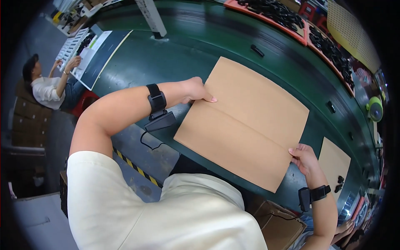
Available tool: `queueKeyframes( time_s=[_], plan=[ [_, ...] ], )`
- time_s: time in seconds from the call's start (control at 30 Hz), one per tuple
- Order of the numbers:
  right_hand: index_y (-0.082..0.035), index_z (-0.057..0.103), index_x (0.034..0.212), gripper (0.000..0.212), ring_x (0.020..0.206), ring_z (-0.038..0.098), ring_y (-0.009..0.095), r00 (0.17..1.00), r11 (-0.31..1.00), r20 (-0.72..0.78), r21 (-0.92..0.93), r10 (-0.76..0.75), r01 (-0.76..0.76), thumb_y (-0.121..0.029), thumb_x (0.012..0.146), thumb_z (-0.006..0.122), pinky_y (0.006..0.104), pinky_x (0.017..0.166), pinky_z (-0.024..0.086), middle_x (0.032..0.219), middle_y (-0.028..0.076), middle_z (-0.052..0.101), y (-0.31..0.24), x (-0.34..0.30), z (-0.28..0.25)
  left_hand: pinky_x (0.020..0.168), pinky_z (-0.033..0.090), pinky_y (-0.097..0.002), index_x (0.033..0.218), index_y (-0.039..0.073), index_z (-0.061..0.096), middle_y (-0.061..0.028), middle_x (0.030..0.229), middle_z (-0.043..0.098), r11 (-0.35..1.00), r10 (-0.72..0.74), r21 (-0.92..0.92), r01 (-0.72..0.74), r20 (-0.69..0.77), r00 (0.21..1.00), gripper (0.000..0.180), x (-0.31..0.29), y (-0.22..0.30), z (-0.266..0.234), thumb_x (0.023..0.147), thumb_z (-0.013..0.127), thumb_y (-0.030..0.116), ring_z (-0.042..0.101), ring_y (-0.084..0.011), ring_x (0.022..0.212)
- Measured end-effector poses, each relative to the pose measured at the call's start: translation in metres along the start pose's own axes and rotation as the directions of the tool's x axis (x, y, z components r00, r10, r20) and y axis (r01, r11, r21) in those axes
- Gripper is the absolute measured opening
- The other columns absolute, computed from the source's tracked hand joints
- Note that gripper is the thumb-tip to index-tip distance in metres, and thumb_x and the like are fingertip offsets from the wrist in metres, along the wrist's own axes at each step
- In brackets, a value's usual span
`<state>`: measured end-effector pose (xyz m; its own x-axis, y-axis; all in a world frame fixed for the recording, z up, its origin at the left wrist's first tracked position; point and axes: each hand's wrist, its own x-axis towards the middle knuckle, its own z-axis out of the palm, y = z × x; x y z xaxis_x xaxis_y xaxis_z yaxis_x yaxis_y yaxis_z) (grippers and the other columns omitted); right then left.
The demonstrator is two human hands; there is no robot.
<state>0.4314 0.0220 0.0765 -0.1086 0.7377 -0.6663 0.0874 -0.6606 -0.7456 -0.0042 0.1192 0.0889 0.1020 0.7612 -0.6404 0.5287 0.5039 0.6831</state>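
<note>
A large brown cardboard sheet (250,112) with a crease across its middle lies at a slant over the green workbench (137,58). My left hand (198,91) grips its left edge near the crease, thumb on top and fingers out of sight underneath. At the right edge, by the other end of the crease, my right hand (303,156) pinches the sheet, thumb uppermost. Both wrists carry black straps with small boxes. Whether the sheet rests fully on the bench cannot be told.
Orange trays (275,21) of black parts line the far side. Single black parts (257,51) lie on the dark green strip. Another cardboard piece (333,160) is at right, an open carton (277,223) below. A white post (151,18) stands at back; a person (49,87) sits left.
</note>
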Motion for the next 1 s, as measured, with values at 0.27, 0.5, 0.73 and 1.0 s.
queueKeyframes(
  time_s=[0.27,0.5,0.73,1.0],
  plan=[
    [0.004,0.066,0.105,0.021,0.092,0.068,0.019,0.999,0.999,0.036,-0.039,-0.028,0.029,-0.005,0.085,0.067,0.0326,0.086,0.054,0.102,0.010,0.071,-0.024,0.023,0.096,0.080,0.053,-0.0403,0.113,-0.013,0.060,-0.0177,0.108,0.066,0.991,-0.030,-0.131,0.018,-0.084,0.996,0.050,-0.021,-0.042,-0.084,0.074,0.083,0.010,0.064,-0.0285,0.098],
    [0.004,0.065,0.104,0.021,0.091,0.067,0.019,0.994,0.995,0.095,-0.077,-0.060,0.068,-0.006,0.086,0.068,0.0312,0.086,0.053,0.101,0.010,0.070,-0.045,0.057,0.202,0.081,0.053,-0.0422,0.113,-0.012,0.060,-0.0172,0.108,0.065,0.983,-0.033,-0.181,0.012,-0.109,0.993,0.048,-0.030,-0.094,-0.185,0.074,0.082,0.007,0.064,-0.0299,0.100],
    [0.007,0.064,0.099,0.018,0.086,0.067,0.021,0.989,0.992,0.099,-0.055,-0.108,0.114,-0.002,0.084,0.070,0.0302,0.077,0.054,0.096,0.013,0.069,-0.075,0.091,0.308,0.082,0.052,-0.0435,0.113,-0.012,0.059,-0.0162,0.108,0.066,0.985,-0.054,-0.171,0.024,-0.169,0.984,0.048,-0.034,-0.134,-0.284,0.074,0.080,0.006,0.064,-0.0297,0.100],
    [0.009,0.065,0.090,0.015,0.074,0.066,0.020,0.979,0.984,0.105,-0.023,-0.175,0.178,-0.001,0.081,0.072,0.0311,0.064,0.053,0.088,0.014,0.069,-0.104,0.119,0.413,0.084,0.052,-0.0409,0.115,-0.010,0.059,-0.0159,0.107,0.065,0.988,-0.052,-0.156,0.018,-0.216,0.975,0.047,-0.027,-0.176,-0.387,0.075,0.079,0.005,0.064,-0.0289,0.099]
  ],
)
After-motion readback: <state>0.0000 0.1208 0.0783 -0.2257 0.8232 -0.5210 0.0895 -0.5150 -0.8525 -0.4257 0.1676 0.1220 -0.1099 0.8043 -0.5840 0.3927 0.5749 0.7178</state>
